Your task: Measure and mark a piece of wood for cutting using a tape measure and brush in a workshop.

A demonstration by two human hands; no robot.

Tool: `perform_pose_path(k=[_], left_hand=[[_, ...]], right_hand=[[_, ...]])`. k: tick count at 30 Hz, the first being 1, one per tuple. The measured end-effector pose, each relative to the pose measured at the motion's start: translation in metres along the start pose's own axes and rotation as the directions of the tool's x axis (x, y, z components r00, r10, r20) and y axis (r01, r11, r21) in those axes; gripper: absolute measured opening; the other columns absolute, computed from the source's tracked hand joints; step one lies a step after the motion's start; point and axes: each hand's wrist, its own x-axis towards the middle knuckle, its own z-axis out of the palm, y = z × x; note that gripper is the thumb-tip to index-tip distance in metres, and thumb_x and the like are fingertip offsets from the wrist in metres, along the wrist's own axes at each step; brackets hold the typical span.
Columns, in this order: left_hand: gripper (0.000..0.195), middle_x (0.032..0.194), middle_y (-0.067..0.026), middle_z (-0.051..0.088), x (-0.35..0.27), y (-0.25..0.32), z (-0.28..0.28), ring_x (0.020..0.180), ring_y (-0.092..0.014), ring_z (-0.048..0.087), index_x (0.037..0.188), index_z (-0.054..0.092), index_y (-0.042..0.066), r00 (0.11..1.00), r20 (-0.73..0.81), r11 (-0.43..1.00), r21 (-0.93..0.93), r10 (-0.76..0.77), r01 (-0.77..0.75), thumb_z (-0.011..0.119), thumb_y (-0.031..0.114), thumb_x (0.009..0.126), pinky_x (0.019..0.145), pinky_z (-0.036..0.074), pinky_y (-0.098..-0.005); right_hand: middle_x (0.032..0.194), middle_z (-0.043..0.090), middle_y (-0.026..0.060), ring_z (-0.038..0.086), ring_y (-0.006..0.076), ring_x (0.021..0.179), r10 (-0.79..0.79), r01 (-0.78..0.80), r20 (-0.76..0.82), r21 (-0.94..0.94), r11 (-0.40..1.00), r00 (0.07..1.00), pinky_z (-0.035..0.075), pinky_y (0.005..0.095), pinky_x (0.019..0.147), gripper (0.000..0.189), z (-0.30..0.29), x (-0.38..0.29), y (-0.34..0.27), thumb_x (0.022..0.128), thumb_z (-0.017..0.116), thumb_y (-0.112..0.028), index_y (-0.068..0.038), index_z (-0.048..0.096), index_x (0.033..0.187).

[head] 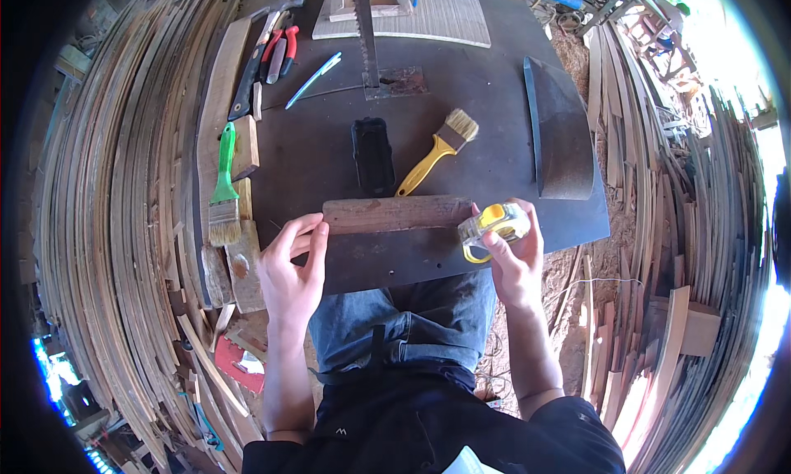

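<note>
My right hand (pixel 518 258) holds a tape measure (pixel 497 222) with a clear case and yellow parts, at the right end of a brown wooden block (pixel 395 215). The thumb and forefinger of my left hand (pixel 296 258) pinch the block's left end. Lengthwise, the block lies across my view over the near part of a dark machine table (pixel 296 165). Whether a tape blade runs along the block cannot be made out. Just beyond it are a yellow-handled paintbrush (pixel 429 160) and a black plastic tray-like piece (pixel 373 156).
An upright toothed saw blade (pixel 366 35) passes through the table. At left lie a green-handled brush (pixel 225 177), red-handled pliers (pixel 287 51), a hammer (pixel 272 17) and a pen (pixel 314 80). A curved dark sheet (pixel 562 134) stands at right. Stacked wood strips (pixel 117 214) flank the table.
</note>
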Motion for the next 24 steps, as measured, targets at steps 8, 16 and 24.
perform_pose_path(k=[8,16,24], left_hand=[[0.089,0.097,-0.016,0.079,0.081,0.031,0.049,0.089,-0.035,0.079,0.136,0.062,0.005,0.997,0.056,0.823,0.562,0.06,-0.081,0.069,0.078,0.087,0.075,0.062,-0.0465],[0.079,0.102,-0.0218,0.079,0.133,0.022,0.049,0.093,-0.04,0.078,0.143,0.053,0.012,0.987,0.16,0.773,0.63,-0.032,-0.077,0.081,0.054,0.083,0.086,0.062,-0.0518],[0.072,0.134,-0.0125,0.074,0.288,-0.003,0.038,0.123,-0.032,0.071,0.133,0.069,0.015,0.992,0.116,0.617,0.784,-0.047,-0.062,0.083,0.063,0.081,0.102,0.056,-0.0459]], right_hand=[[0.114,0.069,0.0113,0.068,0.0182,0.103,-0.254,0.21,-0.125,-0.288,0.934,0.959,0.056,0.0341,0.094,0.05,-0.028,0.021,0.011,0.095,0.079,-0.003,-0.001,0.05,0.136],[0.113,0.067,0.0103,0.066,0.0156,0.103,-0.248,0.193,-0.117,-0.354,0.915,0.962,0.055,0.0308,0.092,0.05,-0.048,0.031,0.022,0.093,0.084,-0.008,0.0,0.054,0.131],[0.113,0.068,0.0105,0.068,0.0154,0.102,-0.227,0.174,-0.084,-0.409,0.896,0.97,0.056,0.0306,0.092,0.054,-0.048,0.028,0.023,0.088,0.087,-0.003,0.0,0.054,0.13]])
